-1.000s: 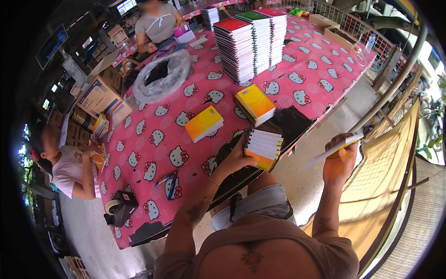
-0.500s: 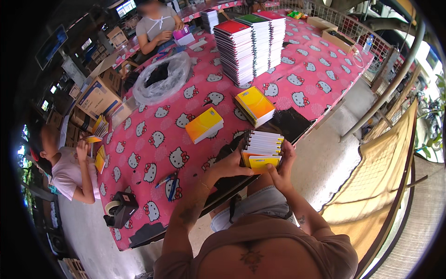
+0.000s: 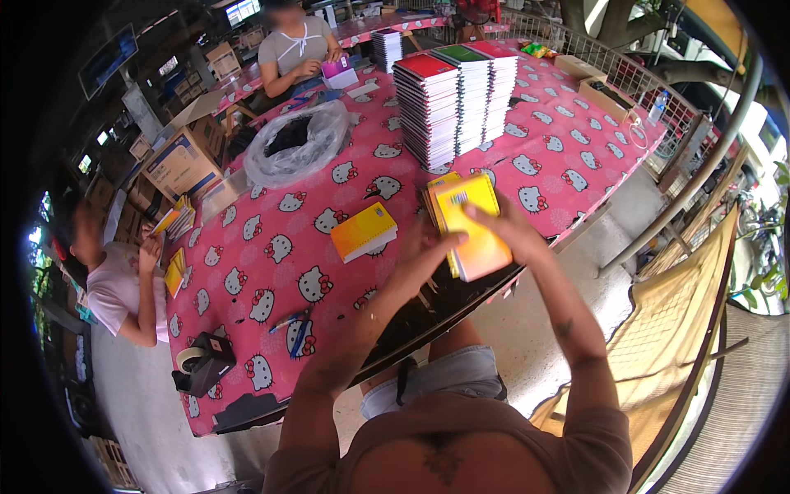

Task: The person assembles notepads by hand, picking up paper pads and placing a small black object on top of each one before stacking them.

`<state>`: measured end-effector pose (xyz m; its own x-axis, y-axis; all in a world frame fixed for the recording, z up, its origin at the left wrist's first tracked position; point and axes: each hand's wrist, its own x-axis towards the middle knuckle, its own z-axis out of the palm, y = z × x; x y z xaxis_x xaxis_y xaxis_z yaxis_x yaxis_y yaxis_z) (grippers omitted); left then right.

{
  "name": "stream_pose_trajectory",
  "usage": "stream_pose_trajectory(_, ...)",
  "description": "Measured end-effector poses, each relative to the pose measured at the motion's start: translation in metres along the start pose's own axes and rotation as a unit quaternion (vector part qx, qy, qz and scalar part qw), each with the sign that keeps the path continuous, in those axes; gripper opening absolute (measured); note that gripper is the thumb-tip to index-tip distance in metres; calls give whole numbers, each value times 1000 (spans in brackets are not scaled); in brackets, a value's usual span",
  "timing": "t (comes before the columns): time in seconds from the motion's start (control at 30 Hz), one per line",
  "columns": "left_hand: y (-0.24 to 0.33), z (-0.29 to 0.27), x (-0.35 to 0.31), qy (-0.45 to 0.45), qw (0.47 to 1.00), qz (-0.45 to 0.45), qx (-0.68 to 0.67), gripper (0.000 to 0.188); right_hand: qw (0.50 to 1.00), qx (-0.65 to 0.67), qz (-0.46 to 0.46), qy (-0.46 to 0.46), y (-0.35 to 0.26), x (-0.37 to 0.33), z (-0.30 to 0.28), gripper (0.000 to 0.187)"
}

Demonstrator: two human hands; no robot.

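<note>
Near the table's front edge, a yellow-orange spiral notebook point(image 3: 476, 240) is held up between my two hands, its cover showing. My left hand point(image 3: 432, 251) grips its left side, the thumb lying on the cover. My right hand point(image 3: 512, 224) closes on its right side, thumb also pressed on the cover. Whether other notebooks are held beneath it cannot be made out. Just behind it, another yellow notebook point(image 3: 445, 179) shows only at its top edge. To the left, a small stack of yellow-orange notebooks point(image 3: 363, 231) lies on the pink patterned tablecloth point(image 3: 263, 222).
Tall notebook stacks point(image 3: 429, 111) stand beyond my hands. A clear plastic bag point(image 3: 298, 148) lies farther left. Pens point(image 3: 300, 333) and a tape dispenser point(image 3: 204, 364) sit at the near left. One person point(image 3: 127, 288) works at the left edge, another point(image 3: 295, 53) at the far side.
My hands have lifted the yellow notebooks up and away from me and turned them, so the cover now shows instead of the fanned pages. The view has shifted slightly.
</note>
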<state>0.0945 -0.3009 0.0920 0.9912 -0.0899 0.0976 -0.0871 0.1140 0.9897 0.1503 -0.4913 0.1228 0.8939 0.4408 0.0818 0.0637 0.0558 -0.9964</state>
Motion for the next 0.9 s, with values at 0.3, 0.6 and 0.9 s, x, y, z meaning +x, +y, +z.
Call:
stream_pose_trajectory(0.3, -11, -4, 85, 110, 985, -133, -23, 53, 965, -150, 196, -84, 1, 128, -44, 86)
stream_pose_trajectory(0.6, -35, -1, 104, 232, 959, -141, -75, 69, 975, 80, 179, -102, 28, 116, -65, 90)
stream_pose_trajectory(0.9, -107, 5, 153, 218, 925, -149, -272, 111, 973, 44, 198, -113, 41, 125, -59, 79)
